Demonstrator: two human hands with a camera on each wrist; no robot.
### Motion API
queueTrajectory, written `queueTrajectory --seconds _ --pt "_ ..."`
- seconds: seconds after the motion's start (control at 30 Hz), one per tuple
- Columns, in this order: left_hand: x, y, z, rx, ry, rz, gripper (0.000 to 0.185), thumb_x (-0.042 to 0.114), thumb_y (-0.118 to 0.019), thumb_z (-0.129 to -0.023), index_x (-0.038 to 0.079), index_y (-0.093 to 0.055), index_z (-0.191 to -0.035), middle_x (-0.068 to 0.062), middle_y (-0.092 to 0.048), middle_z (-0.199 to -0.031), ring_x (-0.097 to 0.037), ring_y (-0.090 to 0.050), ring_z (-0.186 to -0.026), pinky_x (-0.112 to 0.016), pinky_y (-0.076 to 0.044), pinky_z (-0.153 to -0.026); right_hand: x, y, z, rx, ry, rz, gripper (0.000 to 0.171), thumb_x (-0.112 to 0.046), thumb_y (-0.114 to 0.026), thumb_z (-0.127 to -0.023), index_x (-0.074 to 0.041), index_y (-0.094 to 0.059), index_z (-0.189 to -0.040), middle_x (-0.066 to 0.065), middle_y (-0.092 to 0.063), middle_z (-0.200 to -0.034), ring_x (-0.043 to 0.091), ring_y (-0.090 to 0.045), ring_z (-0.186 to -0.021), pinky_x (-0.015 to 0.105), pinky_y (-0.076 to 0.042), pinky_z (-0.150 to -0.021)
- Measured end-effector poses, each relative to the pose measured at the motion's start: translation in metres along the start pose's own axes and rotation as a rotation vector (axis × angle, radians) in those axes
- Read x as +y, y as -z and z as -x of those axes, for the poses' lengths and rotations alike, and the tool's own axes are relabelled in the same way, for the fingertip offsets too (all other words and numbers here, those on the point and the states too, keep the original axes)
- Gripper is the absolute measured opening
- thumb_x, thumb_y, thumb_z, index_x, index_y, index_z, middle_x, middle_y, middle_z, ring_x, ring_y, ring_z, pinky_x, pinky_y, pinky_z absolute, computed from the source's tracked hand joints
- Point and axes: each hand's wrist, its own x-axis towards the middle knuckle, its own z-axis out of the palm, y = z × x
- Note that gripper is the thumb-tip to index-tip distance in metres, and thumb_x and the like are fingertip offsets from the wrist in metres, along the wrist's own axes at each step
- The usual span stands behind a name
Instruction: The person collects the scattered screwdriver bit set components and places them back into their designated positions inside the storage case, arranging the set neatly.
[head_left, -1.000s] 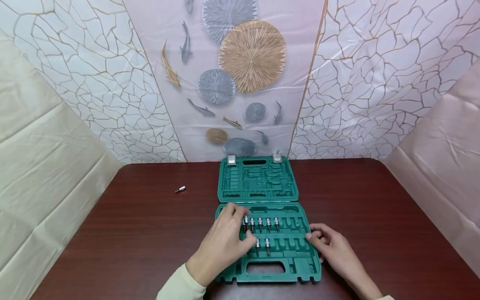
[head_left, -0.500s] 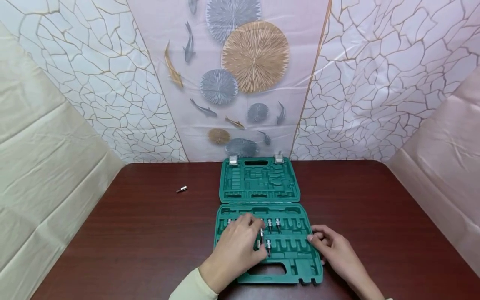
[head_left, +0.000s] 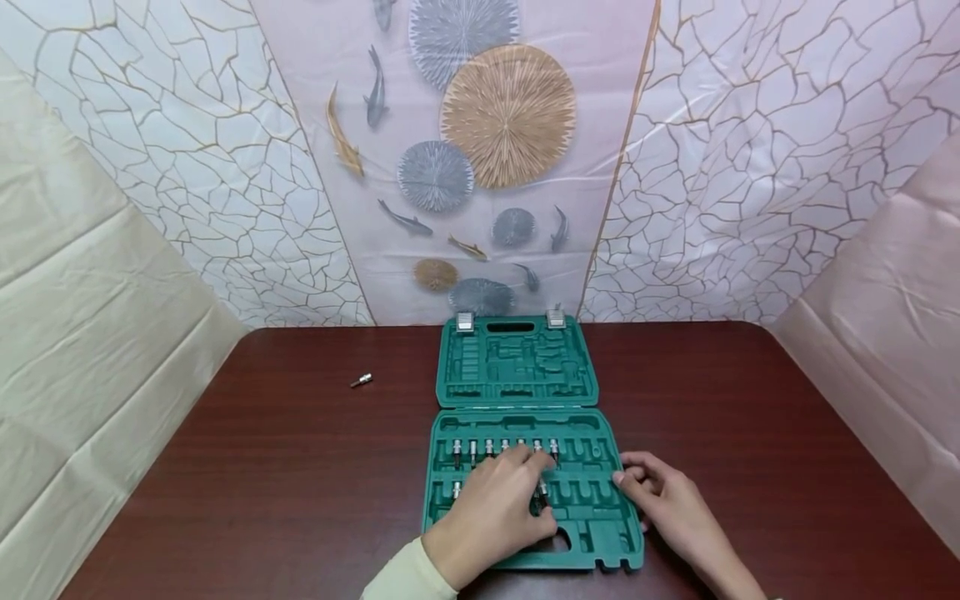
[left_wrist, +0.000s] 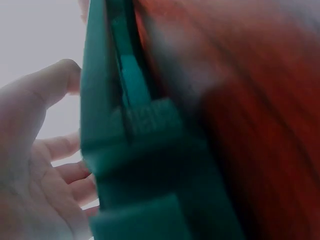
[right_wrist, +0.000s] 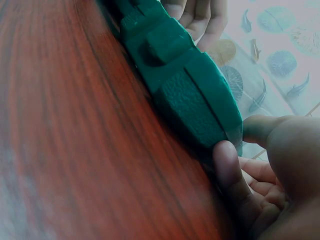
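A green tool case (head_left: 592, 533) lies unfolded on the table, several silver-and-dark bit sockets (head_left: 457, 452) standing in the slots of its upper row. My left hand (head_left: 498, 504) is over the lower row and pinches a bit socket (head_left: 542, 490) between thumb and fingers. That hand covers part of the lower row, where one bit socket (head_left: 457, 490) shows at the left end. In the left wrist view, the thumb and fingers appear beyond the case's front edge (left_wrist: 100, 100). My right hand (head_left: 670, 500) holds the case's right edge, thumb and fingers around its corner (right_wrist: 225, 125).
One loose bit socket (head_left: 362, 380) lies on the dark red wooden table (head_left: 285, 467), left of the case. The case's lid (head_left: 517, 362) lies back toward the patterned wall cloth (head_left: 510, 167), its two metal latches at the far edge.
My left hand has moved right and toward the front of the case, carrying the bit socket from the upper row to the lower row. The right hand has stayed at the case's edge.
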Motion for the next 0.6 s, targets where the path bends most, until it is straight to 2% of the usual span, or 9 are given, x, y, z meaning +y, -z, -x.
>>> queueTrajectory --seconds 0.23,0.43,0.6 --pt "0.0047 -0.0040 -0.0035 -0.018 -0.007 -0.026 0.033 0.022 -0.082 -0.089 0.016 -0.074 -0.120 0.002 -0.071 -0.110 -0.012 -0.066 -0.093 -0.027 -0.055 -0.069 0.0014 -0.0017 -0.0004 -0.004 -0.010 0.003 0.059 -0.041 -0.069 -0.103 -0.002 -0.057 -0.146 0.008 -0.068 -0.113 0.017 -0.065 -0.081 0.036 -0.057 -0.062" --pt "0.0072 -0.0057 -0.0045 -0.005 0.010 -0.058 0.018 0.024 -0.084 -0.088 0.018 -0.080 -0.105 0.006 -0.072 -0.103 -0.014 -0.067 -0.090 -0.030 -0.056 -0.070 0.0022 -0.0025 -0.0010 0.001 0.008 0.011 0.059 -0.041 -0.069 -0.103 -0.001 -0.057 -0.146 0.007 -0.068 -0.112 0.016 -0.064 -0.079 0.035 -0.057 -0.061" --pt "0.0081 -0.0057 -0.0052 0.025 0.037 -0.074 0.015 0.029 -0.086 -0.087 0.021 -0.083 -0.100 0.008 -0.072 -0.102 -0.013 -0.068 -0.088 -0.031 -0.056 -0.067 0.0012 -0.0015 -0.0008 0.001 0.018 0.019 0.060 -0.041 -0.068 -0.103 -0.001 -0.056 -0.146 0.007 -0.068 -0.112 0.015 -0.064 -0.078 0.034 -0.057 -0.061"
